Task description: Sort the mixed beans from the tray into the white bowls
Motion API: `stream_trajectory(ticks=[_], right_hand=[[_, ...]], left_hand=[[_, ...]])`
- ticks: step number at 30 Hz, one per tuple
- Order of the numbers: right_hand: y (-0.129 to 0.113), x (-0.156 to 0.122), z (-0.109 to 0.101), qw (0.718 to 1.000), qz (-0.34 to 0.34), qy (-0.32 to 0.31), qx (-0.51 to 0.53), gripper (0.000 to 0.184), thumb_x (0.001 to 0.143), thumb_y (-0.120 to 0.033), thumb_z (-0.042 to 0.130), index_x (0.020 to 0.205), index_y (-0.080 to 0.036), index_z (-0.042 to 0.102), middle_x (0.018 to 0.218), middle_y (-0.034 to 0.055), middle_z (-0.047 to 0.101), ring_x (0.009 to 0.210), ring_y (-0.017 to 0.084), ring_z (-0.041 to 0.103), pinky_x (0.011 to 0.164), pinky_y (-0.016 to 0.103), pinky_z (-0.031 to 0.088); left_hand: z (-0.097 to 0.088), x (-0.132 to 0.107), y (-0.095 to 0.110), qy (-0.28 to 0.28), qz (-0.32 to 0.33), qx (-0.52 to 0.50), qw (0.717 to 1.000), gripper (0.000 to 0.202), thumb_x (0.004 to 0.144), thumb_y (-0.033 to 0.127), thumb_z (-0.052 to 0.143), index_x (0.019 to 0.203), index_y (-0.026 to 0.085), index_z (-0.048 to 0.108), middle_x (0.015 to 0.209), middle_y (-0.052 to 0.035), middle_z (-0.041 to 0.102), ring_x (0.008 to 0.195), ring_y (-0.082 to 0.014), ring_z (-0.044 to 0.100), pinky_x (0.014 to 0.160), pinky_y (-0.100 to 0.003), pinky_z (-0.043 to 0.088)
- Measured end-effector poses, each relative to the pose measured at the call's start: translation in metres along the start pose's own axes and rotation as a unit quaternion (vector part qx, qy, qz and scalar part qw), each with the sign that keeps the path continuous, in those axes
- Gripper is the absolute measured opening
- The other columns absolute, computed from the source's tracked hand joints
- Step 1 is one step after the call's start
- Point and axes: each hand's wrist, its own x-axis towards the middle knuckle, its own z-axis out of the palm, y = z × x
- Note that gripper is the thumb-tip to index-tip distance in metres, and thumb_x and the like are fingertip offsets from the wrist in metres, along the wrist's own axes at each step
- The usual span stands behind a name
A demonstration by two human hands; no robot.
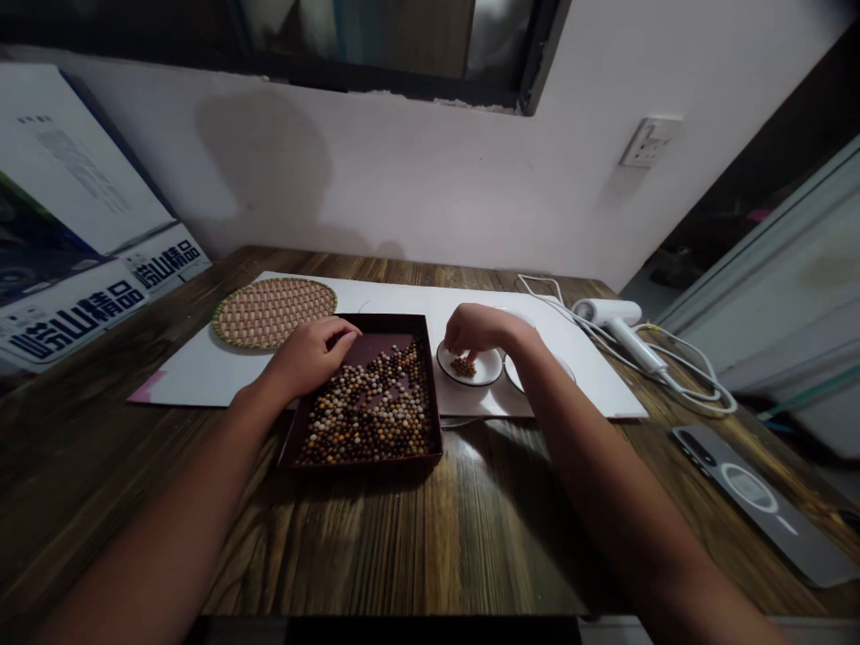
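A dark maroon box [435,408] holds many small round beads [376,412] in brown, black, cream and yellow. My left hand [315,354] lies over the box's left rim, its fingers curled and the thumb and fingertips close together; whether anything is between them is hidden. Over a white dark-rimmed dish [489,369] to the right of the box, my right hand [476,330] points down with bent fingers drawn together. Its fingertips are at a small heap of brown beads [463,366] in that dish. What they grip, if anything, cannot be seen.
Another white dish [516,376] sits partly under my right forearm. A white board [202,381] carries the dishes and a woven oval mat [272,312]. To the right lie a white hair dryer [628,331] with its cord and a grey phone [759,502]. Printed cartons [87,179] stand left.
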Motion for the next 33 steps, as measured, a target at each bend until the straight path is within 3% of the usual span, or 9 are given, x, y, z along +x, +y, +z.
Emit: stream_trajectory(ticks=[8,19,21,25,30,33], right_hand=[[-0.009,-0.014,-0.002,0.995,0.038,0.016,-0.088,0.011,0.081,-0.007,0.066,0.081,-0.013,0.076,0.085,0.0104,0.078,0.069,0.02,0.073,0.058,0.028,0.05],[-0.021,-0.019,0.0,0.984,0.021,0.052,-0.172,0.027,0.081,-0.011,0.064,0.102,-0.015,0.081,0.094,0.0109,0.078,0.076,0.019,0.067,0.066,0.031,0.045],[-0.023,-0.02,0.001,0.982,-0.008,0.073,-0.172,0.029,0.083,-0.012,0.062,0.106,-0.017,0.08,0.098,0.0094,0.077,0.077,0.017,0.064,0.065,0.029,0.043],[-0.036,-0.024,0.01,0.975,-0.143,0.096,-0.139,0.018,0.088,-0.019,0.06,0.095,-0.018,0.077,0.089,0.005,0.074,0.071,0.013,0.056,0.062,0.028,0.037],[-0.063,-0.03,0.036,0.964,-0.222,-0.017,-0.148,0.02,0.087,-0.013,0.059,0.094,-0.016,0.077,0.087,0.0033,0.073,0.067,0.011,0.053,0.064,0.027,0.036],[-0.074,-0.027,0.054,0.953,-0.227,-0.01,-0.2,0.02,0.089,-0.01,0.057,0.091,-0.014,0.076,0.088,0.0055,0.073,0.066,0.012,0.05,0.062,0.028,0.035]], left_hand=[[0.001,0.0,-0.002,-0.004,-0.002,0.0,1.0,0.027,0.1,0.037,0.052,0.099,0.023,0.074,0.106,-0.0058,0.079,0.102,-0.0254,0.072,0.095,-0.038,0.054],[0.001,0.0,-0.001,0.001,-0.001,0.011,1.0,0.028,0.1,0.035,0.051,0.099,0.021,0.076,0.107,-0.0071,0.079,0.102,-0.0254,0.072,0.095,-0.037,0.054],[0.001,0.0,-0.001,0.001,0.0,0.008,1.0,0.029,0.1,0.035,0.051,0.1,0.02,0.076,0.107,-0.0076,0.079,0.101,-0.0254,0.072,0.095,-0.037,0.054],[0.001,0.0,-0.002,0.0,0.001,0.008,1.0,0.03,0.1,0.036,0.051,0.099,0.02,0.076,0.107,-0.0077,0.079,0.101,-0.0258,0.071,0.096,-0.038,0.054],[0.001,0.0,-0.002,0.0,0.002,0.007,1.0,0.029,0.099,0.035,0.051,0.1,0.019,0.076,0.107,-0.0086,0.079,0.102,-0.0265,0.072,0.095,-0.039,0.054],[0.001,0.0,-0.002,0.001,0.005,0.009,1.0,0.03,0.099,0.035,0.051,0.1,0.019,0.076,0.107,-0.0086,0.079,0.102,-0.0268,0.072,0.095,-0.039,0.054]])
